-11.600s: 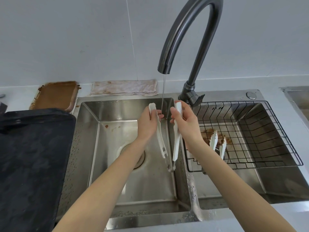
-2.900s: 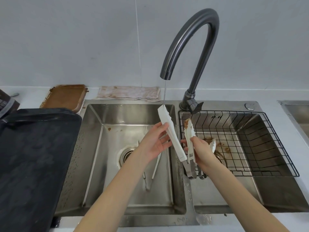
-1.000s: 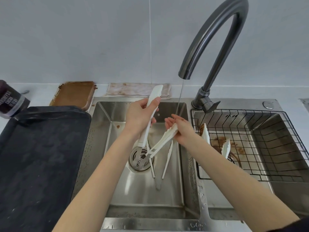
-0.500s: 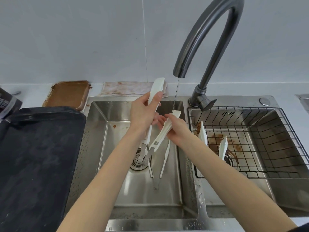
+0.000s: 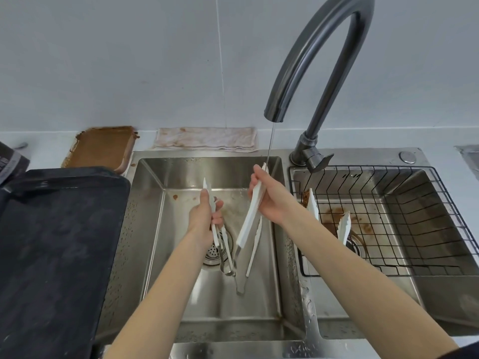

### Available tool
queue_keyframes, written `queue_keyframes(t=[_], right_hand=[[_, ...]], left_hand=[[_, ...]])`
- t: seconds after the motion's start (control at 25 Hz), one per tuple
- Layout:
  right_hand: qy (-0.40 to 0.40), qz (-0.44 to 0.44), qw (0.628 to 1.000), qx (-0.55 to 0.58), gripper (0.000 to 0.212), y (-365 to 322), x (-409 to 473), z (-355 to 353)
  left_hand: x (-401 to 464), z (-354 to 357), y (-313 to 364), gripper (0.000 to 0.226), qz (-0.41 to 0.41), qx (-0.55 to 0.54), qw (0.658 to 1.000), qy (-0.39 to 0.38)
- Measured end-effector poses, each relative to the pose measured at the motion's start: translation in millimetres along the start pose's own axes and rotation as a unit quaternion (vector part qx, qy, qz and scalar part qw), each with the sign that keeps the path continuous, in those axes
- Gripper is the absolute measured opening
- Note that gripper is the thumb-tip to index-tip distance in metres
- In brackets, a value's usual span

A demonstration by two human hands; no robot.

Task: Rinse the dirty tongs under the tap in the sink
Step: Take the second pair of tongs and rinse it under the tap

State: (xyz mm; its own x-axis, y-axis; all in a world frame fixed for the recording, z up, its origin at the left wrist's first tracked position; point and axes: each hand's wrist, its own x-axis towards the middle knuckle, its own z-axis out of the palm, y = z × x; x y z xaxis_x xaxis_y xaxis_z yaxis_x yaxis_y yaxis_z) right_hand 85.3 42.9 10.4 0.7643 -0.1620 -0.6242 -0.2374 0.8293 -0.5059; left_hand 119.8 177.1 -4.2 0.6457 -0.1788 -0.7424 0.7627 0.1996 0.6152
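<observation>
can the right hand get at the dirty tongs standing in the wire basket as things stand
Probably not yet: the right hand is shut on a white tong arm under the tap. The dirty tongs stand close beside its forearm, uncovered.

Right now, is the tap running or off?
Running: a thin stream falls from the tap spout onto the tongs in the right hand.

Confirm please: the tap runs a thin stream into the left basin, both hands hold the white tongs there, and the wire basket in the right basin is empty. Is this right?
Not quite. The head view shows the wire basket is not empty: another pair of white, brown-smeared tongs stands in it. The rest holds: the tap runs thinly into the left basin, where the left hand and right hand hold the white tongs.
</observation>
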Motion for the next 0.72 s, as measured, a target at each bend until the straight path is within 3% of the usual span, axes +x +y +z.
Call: queue_keyframes(t=[0.12,0.2,0.36,0.56,0.64,0.72], right_hand=[[0.098,0.010,0.995,-0.019,0.032,-1,2,4],[0.119,0.026,0.992,-0.022,0.040,-1,3,4],[0.044,0.016,0.997,0.056,0.032,-1,5,4],[-0.081,-0.046,0.993,0.067,0.014,-7,1,7],[-0.071,-0.048,0.994,0.061,0.013,-9,1,11],[-0.005,-0.036,0.999,0.035,0.018,-11,4,14]], left_hand=[[-2,4,-11,0.032,0.009,0.019,1.000,0.000],[-2,4,-13,0.032,0.011,0.017,1.000,0.000],[4,1,-15,0.035,-0.058,-0.076,0.995,-0.022],[17,-2,-23,0.044,-0.172,-0.195,0.962,-0.083],[15,-1,-23,0.042,-0.141,-0.185,0.969,-0.077],[9,1,-21,0.037,-0.088,-0.154,0.983,-0.052]])
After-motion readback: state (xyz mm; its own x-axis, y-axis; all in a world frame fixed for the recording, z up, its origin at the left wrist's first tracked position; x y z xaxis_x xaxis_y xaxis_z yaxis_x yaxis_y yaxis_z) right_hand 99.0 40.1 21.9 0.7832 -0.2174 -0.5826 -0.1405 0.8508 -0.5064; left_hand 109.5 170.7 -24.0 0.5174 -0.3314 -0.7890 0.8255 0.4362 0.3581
